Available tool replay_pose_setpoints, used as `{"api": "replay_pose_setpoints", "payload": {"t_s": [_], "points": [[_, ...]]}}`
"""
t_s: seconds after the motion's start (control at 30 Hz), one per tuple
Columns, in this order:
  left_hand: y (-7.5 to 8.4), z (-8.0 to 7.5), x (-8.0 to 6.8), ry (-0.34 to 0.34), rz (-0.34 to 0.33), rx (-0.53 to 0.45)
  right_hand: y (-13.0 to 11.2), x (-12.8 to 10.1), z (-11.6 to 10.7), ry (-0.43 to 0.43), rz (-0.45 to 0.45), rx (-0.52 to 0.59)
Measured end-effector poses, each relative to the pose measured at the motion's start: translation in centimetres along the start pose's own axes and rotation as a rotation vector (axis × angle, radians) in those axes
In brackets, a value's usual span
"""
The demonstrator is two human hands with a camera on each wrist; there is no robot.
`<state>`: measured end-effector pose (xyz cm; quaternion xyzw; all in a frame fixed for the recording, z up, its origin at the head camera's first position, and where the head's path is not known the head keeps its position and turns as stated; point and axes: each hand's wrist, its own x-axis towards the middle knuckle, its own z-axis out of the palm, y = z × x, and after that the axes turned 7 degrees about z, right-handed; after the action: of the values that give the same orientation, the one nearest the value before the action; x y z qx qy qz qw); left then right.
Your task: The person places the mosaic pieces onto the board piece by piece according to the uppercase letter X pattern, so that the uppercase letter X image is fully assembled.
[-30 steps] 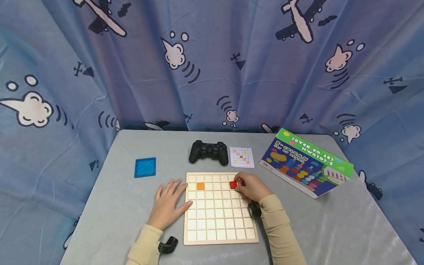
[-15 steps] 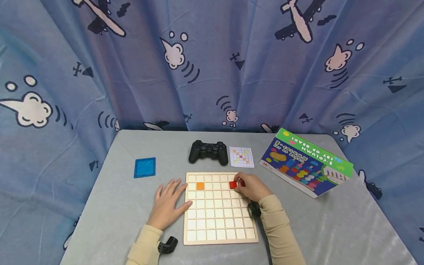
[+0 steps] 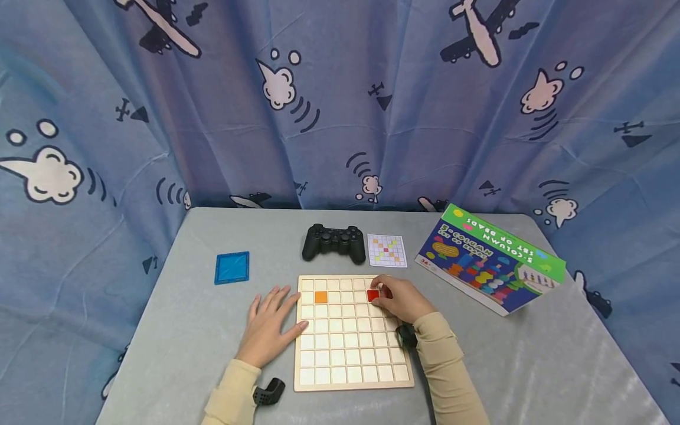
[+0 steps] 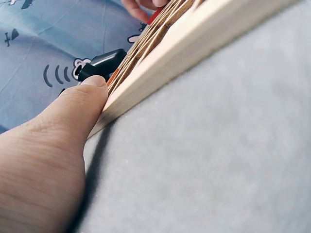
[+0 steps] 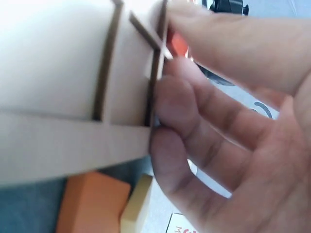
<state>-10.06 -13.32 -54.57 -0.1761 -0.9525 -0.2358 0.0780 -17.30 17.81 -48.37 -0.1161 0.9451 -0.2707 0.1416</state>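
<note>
A pale wooden grid board [image 3: 352,387] lies flat on the grey table. My right hand [image 3: 402,300] is at its upper right, thumb and fingertips pinching a small red square tile [image 3: 373,296] over a cell in the second row from the far edge. In the right wrist view, the red tile [image 5: 179,44] shows only partly behind the fingers, whose other tips rest at the board's edge. My left hand [image 3: 268,330] lies spread along the left edge, its thumb [image 4: 90,92] touching the rim. An orange square tile [image 3: 321,297] sits in the same row, farther left.
A black game controller [image 3: 334,243] and a printed pattern card [image 3: 386,251] lie beyond the board. At the back left is a blue square tray [image 3: 232,268]. A colourful toy box [image 3: 491,260] leans at the right. An orange block [image 5: 90,201] appears low in the right wrist view.
My right fingertips have shifted slightly left over the red tile. The left hand keeps its place at the board's edge.
</note>
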Motion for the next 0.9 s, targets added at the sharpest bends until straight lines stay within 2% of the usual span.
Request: {"api": "replay_pose_setpoints", "payload": {"t_s": [0.23,0.9], "points": [[-0.05,0.02,0.06,0.009,0.006,-0.001,-0.46,0.18,0.13,-0.005,-0.034,-0.002],[0.04,-0.02,0.06,0.006,0.001,-0.012,-0.46,0.00,0.24,-0.002,-0.014,-0.018]]}}
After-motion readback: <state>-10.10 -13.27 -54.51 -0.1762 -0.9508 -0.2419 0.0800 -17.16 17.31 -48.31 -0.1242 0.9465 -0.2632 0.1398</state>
